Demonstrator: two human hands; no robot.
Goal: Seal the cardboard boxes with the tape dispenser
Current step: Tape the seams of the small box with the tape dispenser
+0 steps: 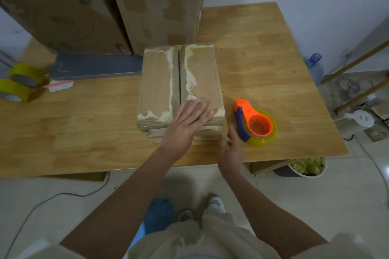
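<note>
one tape dispenser [255,122] just beyond rt hand [231,149]

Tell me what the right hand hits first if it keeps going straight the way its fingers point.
Most likely the tape dispenser: the right hand is open, its fingers aimed up and slightly right, toward the dispenser's blue handle. Depth is unclear from one view.

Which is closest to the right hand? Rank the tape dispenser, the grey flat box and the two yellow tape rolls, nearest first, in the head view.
From the right hand:
1. Tape dispenser, just right of it.
2. Grey flat box, far left, behind the small cardboard box.
3. Yellow tape rolls, at the table's left edge.
</note>
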